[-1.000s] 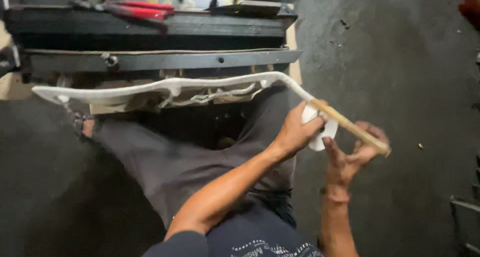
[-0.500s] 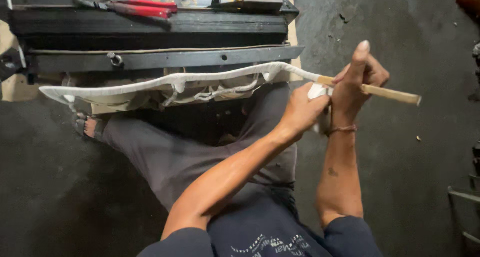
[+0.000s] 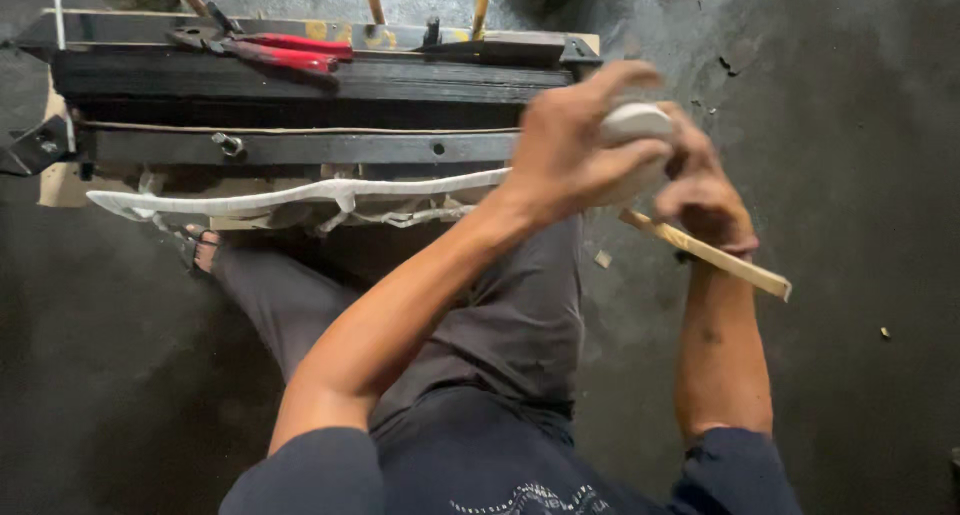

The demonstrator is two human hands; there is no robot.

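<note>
A dark concrete floor [image 3: 870,155] lies under a black metal counter [image 3: 300,85] bearing red-handled pliers [image 3: 280,53]. The left hand [image 3: 575,145] clamps on a white tape roll [image 3: 640,125]; the right hand [image 3: 710,200] grips the white-wrapped wooden strip [image 3: 700,250] just below it. The tape could wrinkle if the strip twists

Ahead of our hands [image 3: 630,170] the black metal frame [image 3: 300,85] blocks the way, red pliers [image 3: 275,50] lying on top. To the right, dark floor [image 3: 860,175] offers open passage.
</note>
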